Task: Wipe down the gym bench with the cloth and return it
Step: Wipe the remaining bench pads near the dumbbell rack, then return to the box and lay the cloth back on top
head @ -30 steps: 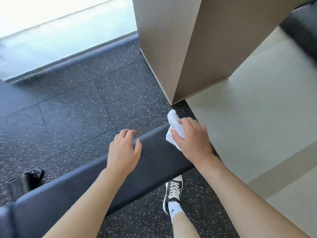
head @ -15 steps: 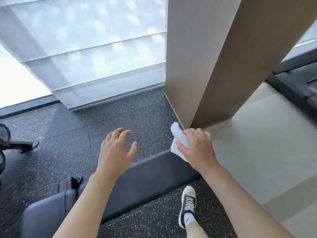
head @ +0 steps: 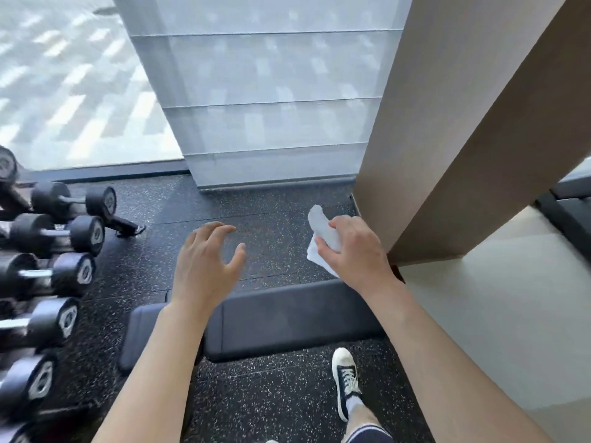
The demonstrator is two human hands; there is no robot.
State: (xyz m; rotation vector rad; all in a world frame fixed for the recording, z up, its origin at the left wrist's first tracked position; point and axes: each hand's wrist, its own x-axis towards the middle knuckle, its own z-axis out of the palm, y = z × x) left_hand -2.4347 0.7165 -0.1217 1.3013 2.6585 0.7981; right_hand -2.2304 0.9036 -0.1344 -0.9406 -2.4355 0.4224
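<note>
On the left, dumbbells (head: 57, 231) lie in a row on the floor. The left hand (head: 204, 266) hovers above the bench (head: 287, 314) with fingers spread and relaxed, holding nothing. The right hand (head: 355, 254) grips the cloth (head: 321, 235) above the right end of the bench. The loose corner hangs down; with a weak grip the cloth could slip to the floor.

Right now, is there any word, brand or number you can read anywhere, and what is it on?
No text can be read.
Dumbbells: pale markings on the end caps, too blurred to read.
Shoe, cloth, bench: no lettering visible.
</note>
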